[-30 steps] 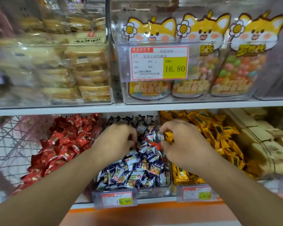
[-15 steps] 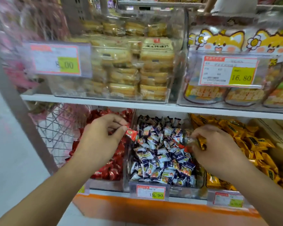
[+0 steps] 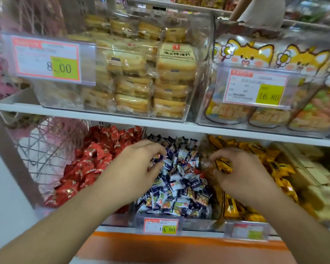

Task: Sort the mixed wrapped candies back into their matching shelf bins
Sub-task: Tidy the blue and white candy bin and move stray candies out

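Reaching hands: both come in from below over the lower shelf's clear plastic bins.
Left hand (image 3: 139, 164): fingers curled down into the heap of blue-and-white wrapped candies (image 3: 177, 185); the fingertips touch the wrappers at the heap's upper left, but whether they pinch one I cannot tell.
Right hand (image 3: 242, 172): fingers and thumb curled round a yellow wrapped candy (image 3: 223, 165), held at the wall between the middle bin and the right bin.
Middle clear bin (image 3: 196, 222): filled with the blue-and-white candies; a small red wrapper (image 3: 197, 171) lies among them near the right hand; a price tag reading 19.90 (image 3: 161, 226) is fixed to its front.
Left bin: a pile of red foil-wrapped candies (image 3: 88, 164), just beside the left wrist.
Right bin: a pile of yellow wrapped candies (image 3: 259, 155), reaching behind and beside the right hand; its front price tag (image 3: 246, 230) is blurred.
Far right: pale wrapped blocks (image 3: 316, 176), blurred.
White upper shelf (image 3: 95, 116): a clear box of wrapped sponge cakes (image 3: 151, 77) with an 8.00 tag (image 3: 46, 59), and beside it fox-printed pouches of coloured sweets (image 3: 274, 60) behind a 16.80 tag (image 3: 255, 88).
Lower edge: an orange band (image 3: 160, 244) runs under the lower shelf.
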Demonstrator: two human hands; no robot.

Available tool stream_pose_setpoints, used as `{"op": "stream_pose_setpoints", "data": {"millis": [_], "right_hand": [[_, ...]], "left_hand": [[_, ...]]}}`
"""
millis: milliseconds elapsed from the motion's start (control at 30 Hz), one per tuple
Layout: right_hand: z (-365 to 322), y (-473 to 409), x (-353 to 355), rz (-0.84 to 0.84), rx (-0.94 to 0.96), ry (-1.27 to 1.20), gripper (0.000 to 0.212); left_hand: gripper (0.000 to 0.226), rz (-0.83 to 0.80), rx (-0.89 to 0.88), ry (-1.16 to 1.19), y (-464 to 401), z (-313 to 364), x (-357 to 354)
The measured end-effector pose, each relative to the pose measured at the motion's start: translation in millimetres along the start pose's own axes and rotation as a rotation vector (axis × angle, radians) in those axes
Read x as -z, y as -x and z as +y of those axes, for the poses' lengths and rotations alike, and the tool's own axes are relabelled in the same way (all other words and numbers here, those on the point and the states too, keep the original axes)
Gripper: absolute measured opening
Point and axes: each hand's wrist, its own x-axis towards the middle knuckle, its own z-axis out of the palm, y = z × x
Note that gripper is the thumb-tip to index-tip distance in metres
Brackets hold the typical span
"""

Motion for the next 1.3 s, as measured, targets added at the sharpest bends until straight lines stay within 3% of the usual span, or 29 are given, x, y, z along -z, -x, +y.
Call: {"op": "stream_pose_setpoints", "data": {"millis": [200,333,400,533,833,967,1033,1133,1200,1300], "right_hand": [[10.0,-2.5,2.3,-0.022,-0.011,-0.034,0.024],[16.9,-3.8,5.3,-0.059,-0.009,-0.072,0.029],[19.6,-4.5,5.6,-0.067,-0.014,-0.083,0.032],[21.9,-4.6,5.4,-0.075,0.011,-0.071,0.036],[18.6,-1.9,6.7,-0.072,0.037,-0.082,0.033],[17.3,-2.2,5.8,-0.065,0.031,-0.083,0.032],[16.4,-2.4,5.8,-0.067,0.027,-0.080,0.033],[16.2,-2.8,5.0,-0.061,0.030,-0.073,0.034],[17.0,-3.4,3.8,-0.049,0.031,-0.073,0.034],[17.8,-3.3,3.6,-0.042,0.031,-0.086,0.033]], "left_hand": [[0.043,-0.286,-0.093,-0.072,-57.8,26.0,-62.5],[0.037,-0.426,-0.094,-0.192,-76.2,25.2,-87.3],[0.035,-0.411,-0.091,-0.212,-77.5,23.2,-90.5],[0.008,-0.304,-0.106,-0.223,-75.8,19.7,-83.0],[0.009,-0.103,0.006,-0.150,-54.5,9.2,-42.4],[0.017,-0.148,0.147,-0.436,-47.6,8.4,-28.8],[0.028,-0.121,0.108,-0.553,-47.3,19.8,-35.6],[0.036,-0.126,-0.004,-0.308,-58.4,37.0,-53.9],[0.031,-0.230,-0.072,-0.149,-73.0,40.6,-71.2],[0.032,-0.361,-0.067,-0.191,-93.1,29.3,-103.2]]}}
